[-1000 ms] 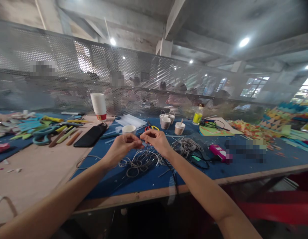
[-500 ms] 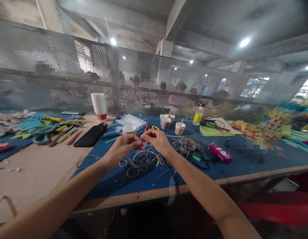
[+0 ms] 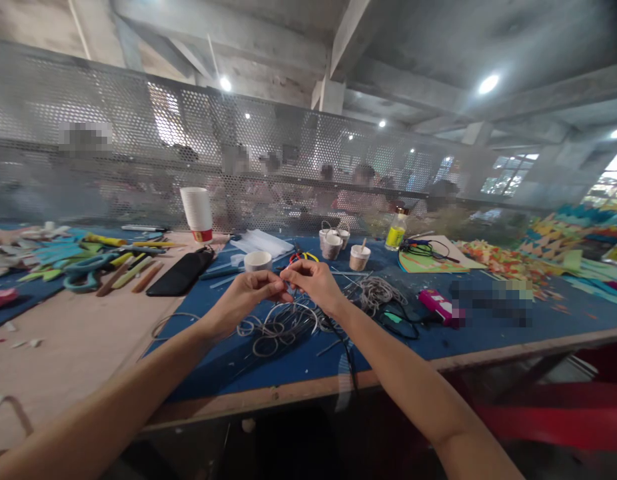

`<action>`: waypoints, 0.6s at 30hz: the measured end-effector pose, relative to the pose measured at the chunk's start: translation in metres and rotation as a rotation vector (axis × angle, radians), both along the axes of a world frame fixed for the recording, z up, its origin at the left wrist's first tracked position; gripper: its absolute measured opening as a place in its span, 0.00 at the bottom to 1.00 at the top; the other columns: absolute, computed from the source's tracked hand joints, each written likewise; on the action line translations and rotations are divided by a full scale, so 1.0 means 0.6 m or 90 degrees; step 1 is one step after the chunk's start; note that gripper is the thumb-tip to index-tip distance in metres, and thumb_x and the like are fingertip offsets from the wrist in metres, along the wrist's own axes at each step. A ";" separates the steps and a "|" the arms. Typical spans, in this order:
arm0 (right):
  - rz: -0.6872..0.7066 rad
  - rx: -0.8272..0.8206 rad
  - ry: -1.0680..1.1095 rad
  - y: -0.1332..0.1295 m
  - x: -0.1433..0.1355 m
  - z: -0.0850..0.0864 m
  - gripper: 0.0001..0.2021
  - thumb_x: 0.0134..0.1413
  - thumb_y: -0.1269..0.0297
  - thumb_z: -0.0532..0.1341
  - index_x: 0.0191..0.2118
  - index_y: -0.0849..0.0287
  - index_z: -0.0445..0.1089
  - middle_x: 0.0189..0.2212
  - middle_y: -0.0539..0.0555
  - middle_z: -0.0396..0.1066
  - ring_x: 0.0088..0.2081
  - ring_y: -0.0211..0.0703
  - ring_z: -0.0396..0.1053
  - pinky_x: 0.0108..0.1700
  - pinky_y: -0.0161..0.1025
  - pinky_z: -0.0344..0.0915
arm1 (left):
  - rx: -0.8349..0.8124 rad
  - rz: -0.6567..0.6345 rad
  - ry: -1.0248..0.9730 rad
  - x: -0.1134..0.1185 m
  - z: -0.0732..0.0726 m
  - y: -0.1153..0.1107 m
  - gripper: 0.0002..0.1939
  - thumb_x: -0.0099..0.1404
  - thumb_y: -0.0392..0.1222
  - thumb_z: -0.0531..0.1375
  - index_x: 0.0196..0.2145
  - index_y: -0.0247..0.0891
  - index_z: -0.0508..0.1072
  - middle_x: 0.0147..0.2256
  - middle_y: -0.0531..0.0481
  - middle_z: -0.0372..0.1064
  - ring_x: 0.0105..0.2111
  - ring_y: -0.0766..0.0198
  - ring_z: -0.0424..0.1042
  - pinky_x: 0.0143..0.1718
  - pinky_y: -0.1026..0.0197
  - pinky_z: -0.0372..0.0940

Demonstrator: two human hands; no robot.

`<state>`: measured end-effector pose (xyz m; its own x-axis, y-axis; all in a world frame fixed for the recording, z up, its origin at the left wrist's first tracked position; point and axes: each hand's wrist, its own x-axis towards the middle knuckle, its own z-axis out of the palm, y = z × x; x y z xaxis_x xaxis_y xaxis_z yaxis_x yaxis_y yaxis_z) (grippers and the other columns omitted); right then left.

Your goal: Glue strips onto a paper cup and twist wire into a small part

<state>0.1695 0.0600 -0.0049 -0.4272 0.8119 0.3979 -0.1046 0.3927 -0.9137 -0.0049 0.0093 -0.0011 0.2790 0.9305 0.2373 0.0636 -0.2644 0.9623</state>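
Note:
My left hand (image 3: pixel 252 293) and my right hand (image 3: pixel 311 280) meet above the blue mat (image 3: pixel 213 367), fingertips almost touching. Both are closed in a pinch. What sits between the fingers is too small and too covered to make out. Below them spreads a tangle of grey-white cord (image 3: pixel 276 333), with a bundled grey coil (image 3: pixel 381 293) to its right. Just behind the hands are a white paper cup (image 3: pixel 258 261) and pliers with red and yellow handles (image 3: pixel 308 256).
Left of the mat lie a black phone (image 3: pixel 181 273) and blue-handled scissors (image 3: pixel 86 273). Stacked paper cups (image 3: pixel 196 210) stand at the back. Several small cups, one with a stick (image 3: pixel 359 257), a yellow-labelled bottle (image 3: pixel 397 230) and a magenta box (image 3: pixel 438 307) are to the right. A perforated screen (image 3: pixel 288 147) rises behind.
Both hands keep nearly the same place and pinch, with only a slight shift of the fingers. The whole view has moved a little; the things on the table have stayed put.

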 end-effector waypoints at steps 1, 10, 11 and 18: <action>0.002 0.001 0.000 0.000 0.000 0.000 0.16 0.45 0.51 0.69 0.32 0.61 0.74 0.22 0.48 0.68 0.24 0.32 0.63 0.25 0.31 0.58 | -0.001 0.012 -0.002 0.001 -0.001 0.000 0.12 0.59 0.48 0.66 0.34 0.37 0.74 0.32 0.46 0.80 0.35 0.58 0.78 0.42 0.57 0.68; 0.000 0.015 -0.025 -0.002 0.000 0.001 0.15 0.47 0.51 0.68 0.32 0.60 0.74 0.21 0.47 0.67 0.24 0.33 0.63 0.26 0.32 0.59 | 0.013 0.004 -0.009 -0.001 -0.002 0.002 0.12 0.62 0.48 0.64 0.33 0.36 0.74 0.31 0.45 0.80 0.35 0.59 0.78 0.43 0.57 0.68; 0.002 0.016 -0.018 -0.002 0.000 0.001 0.15 0.47 0.51 0.68 0.32 0.60 0.74 0.22 0.47 0.68 0.24 0.33 0.63 0.26 0.32 0.59 | 0.006 0.005 -0.010 0.000 -0.002 0.002 0.12 0.61 0.48 0.64 0.34 0.36 0.74 0.32 0.46 0.80 0.35 0.59 0.78 0.43 0.57 0.68; -0.010 0.009 -0.044 -0.007 -0.001 0.005 0.16 0.46 0.51 0.68 0.32 0.60 0.74 0.20 0.47 0.67 0.23 0.33 0.63 0.25 0.32 0.58 | 0.035 0.066 -0.003 -0.002 -0.008 0.006 0.11 0.56 0.45 0.68 0.30 0.36 0.72 0.29 0.47 0.79 0.33 0.58 0.78 0.39 0.58 0.68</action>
<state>0.1692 0.0555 -0.0021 -0.4411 0.8131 0.3798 -0.0346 0.4074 -0.9126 -0.0060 0.0127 -0.0060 0.1809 0.9397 0.2901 0.0886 -0.3094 0.9468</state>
